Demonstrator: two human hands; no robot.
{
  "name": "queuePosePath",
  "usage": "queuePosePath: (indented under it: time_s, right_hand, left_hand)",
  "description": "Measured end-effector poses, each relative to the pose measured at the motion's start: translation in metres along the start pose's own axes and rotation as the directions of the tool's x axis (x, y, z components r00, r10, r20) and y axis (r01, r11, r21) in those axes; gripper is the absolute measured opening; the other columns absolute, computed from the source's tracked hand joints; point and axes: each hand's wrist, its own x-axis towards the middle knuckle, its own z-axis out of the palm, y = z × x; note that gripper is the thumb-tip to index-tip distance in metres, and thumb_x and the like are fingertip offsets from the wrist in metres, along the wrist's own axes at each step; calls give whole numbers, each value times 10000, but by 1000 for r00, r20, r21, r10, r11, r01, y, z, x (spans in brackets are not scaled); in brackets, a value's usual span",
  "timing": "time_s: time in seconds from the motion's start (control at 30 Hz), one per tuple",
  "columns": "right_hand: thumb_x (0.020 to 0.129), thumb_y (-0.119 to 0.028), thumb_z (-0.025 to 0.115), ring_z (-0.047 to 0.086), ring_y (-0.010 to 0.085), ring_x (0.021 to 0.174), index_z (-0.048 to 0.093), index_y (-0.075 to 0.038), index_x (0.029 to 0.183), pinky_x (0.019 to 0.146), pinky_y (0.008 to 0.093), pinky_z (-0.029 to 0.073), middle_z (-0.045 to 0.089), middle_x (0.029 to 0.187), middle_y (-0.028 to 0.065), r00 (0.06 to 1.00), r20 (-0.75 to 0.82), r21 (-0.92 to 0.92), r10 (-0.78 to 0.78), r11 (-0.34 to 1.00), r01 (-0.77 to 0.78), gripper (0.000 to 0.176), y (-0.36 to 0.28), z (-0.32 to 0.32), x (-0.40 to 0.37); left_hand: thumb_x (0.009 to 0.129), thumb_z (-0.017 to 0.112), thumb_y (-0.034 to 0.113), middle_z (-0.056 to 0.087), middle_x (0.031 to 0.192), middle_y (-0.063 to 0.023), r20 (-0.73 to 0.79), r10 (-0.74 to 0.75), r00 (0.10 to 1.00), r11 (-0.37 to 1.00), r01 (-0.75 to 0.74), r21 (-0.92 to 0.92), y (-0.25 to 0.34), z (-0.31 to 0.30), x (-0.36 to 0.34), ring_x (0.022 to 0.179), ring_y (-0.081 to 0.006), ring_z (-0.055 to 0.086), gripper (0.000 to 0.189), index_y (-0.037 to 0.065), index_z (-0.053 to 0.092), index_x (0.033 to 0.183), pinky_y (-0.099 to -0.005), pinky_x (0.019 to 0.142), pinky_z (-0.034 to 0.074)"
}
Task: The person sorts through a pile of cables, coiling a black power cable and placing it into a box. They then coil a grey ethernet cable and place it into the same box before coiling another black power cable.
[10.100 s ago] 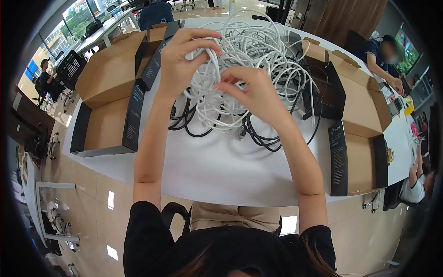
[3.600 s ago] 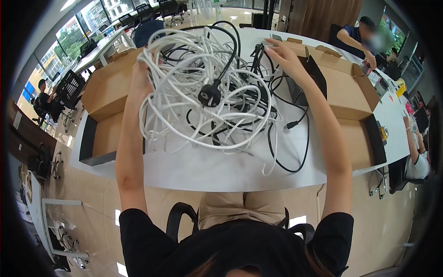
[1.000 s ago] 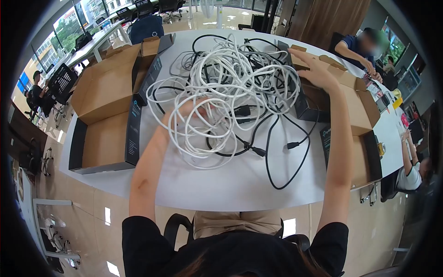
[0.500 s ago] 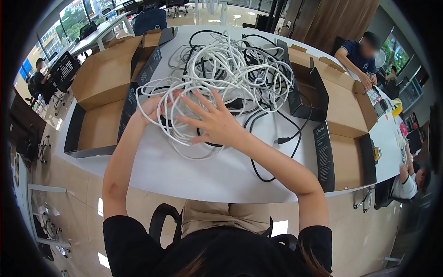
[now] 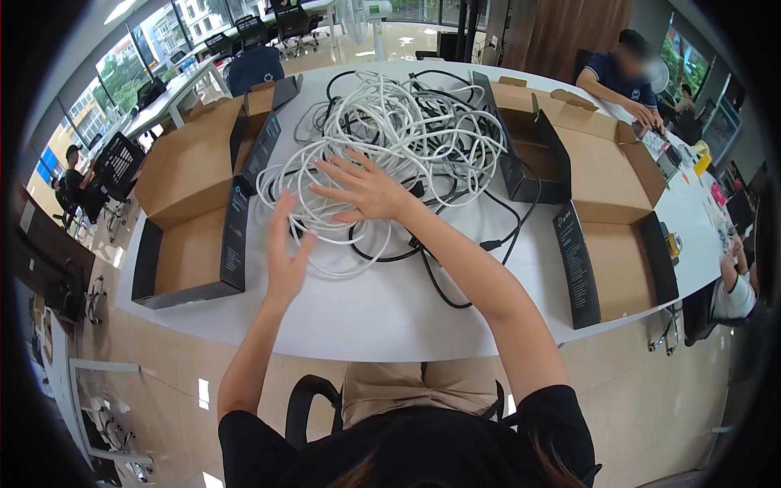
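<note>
A large tangle of white cables (image 5: 390,122) covers the middle of the table, with black cables (image 5: 439,285) mixed in and trailing out toward me. My right hand (image 5: 362,189) lies over the near left part of the heap, palm down, with its fingers spread on or just above the white loops. At the heap's near left edge is my left hand (image 5: 289,256), fingers apart, slightly blurred, with nothing held in it. A black plug (image 5: 492,244) on one cable lies right of my right forearm.
Open cardboard boxes stand on both sides: a left box (image 5: 191,256) and a right box (image 5: 622,268), with a smaller box section (image 5: 533,154) by the heap. The white table (image 5: 325,321) curves along its near edge. A person (image 5: 622,77) works at the far right.
My left hand has come out of the white loops and moved toward me and slightly right. My right hand stays spread over the heap. The view has shifted slightly.
</note>
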Motion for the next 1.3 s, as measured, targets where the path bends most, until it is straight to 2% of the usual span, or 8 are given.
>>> queuePosePath:
  time_s: [0.07, 0.27, 0.53, 0.7, 0.8, 0.9, 1.0, 1.3]
  right_hand:
    - [769, -463, 566, 414, 290, 1192, 478, -218, 1236, 1003, 434, 298, 338, 1377, 107, 1000, 20, 56, 3, 998, -4, 535, 2, -2, -1]
    - [789, -318, 619, 525, 276, 1052, 574, -123, 1116, 857, 373, 438, 515, 1205, 120, 975, 76, 316, 207, 923, -221, 384, -17, -58, 13]
    - [816, -197, 617, 603, 124, 743, 615, -92, 1066, 633, 243, 432, 663, 837, 56, 713, 40, 441, 700, 628, -641, 272, 19, -198, -10]
    - [836, -149, 568, 613, 166, 718, 615, -68, 1049, 628, 273, 440, 660, 816, 86, 624, -10, 144, 781, 619, -772, 232, 62, -207, -54]
    - [843, -96, 535, 631, 239, 750, 615, -38, 1026, 676, 310, 464, 655, 840, 133, 625, -107, 102, 773, 634, -767, 208, 80, -183, -63]
    - [850, -72, 505, 615, 298, 835, 594, -38, 1068, 743, 342, 466, 627, 957, 182, 619, -180, 244, 765, 644, -725, 238, 98, -141, -65]
    - [839, -53, 508, 576, 337, 887, 539, -52, 1143, 771, 370, 445, 598, 984, 186, 767, -264, -106, 585, 772, -626, 306, 122, -92, -80]
    - [754, -100, 664, 545, 181, 619, 646, 11, 856, 579, 281, 424, 588, 725, 100, 601, -215, 239, 770, 638, -732, 151, 98, -139, -44]
  left_hand:
    - [813, 545, 97, 298, 1394, -145, 54, 112, 992, 968, -121, 219, 3, 10, 2, 1295, -283, 280, 492, 51, 403, 1282, -410, 1062, 190]
    - [795, 540, 83, 363, 1334, -143, 63, 429, 901, 902, -432, 28, 92, -9, 30, 1241, -341, 348, 287, 15, 520, 1074, -462, 976, 346]
    - [751, 614, 63, 391, 1176, -38, 48, 955, 292, 295, -951, -88, 180, -81, 11, 1092, -262, 428, 325, 165, 530, 1048, -463, 765, 496]
    - [702, 619, 102, 511, 785, 46, -712, 662, 235, 582, -760, 290, 170, -13, -13, 666, -154, 528, 72, 151, 591, 746, -247, 465, 343]
    - [739, 580, 119, 529, 836, 52, -690, 650, 318, 583, -791, 184, 179, -17, 6, 710, -156, 529, 48, 157, 596, 764, -266, 524, 413]
    - [780, 530, 85, 495, 881, 35, -327, 895, 304, 354, -929, 105, 165, -52, 31, 752, -178, 507, 154, 183, 583, 887, -307, 585, 472]
    - [738, 536, 35, 554, 774, 13, -128, 764, 632, 632, -774, -42, 180, -35, 46, 687, -174, 542, 181, 143, 603, 865, -257, 552, 456]
    - [712, 478, -86, 620, 804, -90, 133, 538, 832, 832, -550, 72, 110, 10, 116, 699, -199, 592, 200, 5, 605, 838, -271, 593, 454]
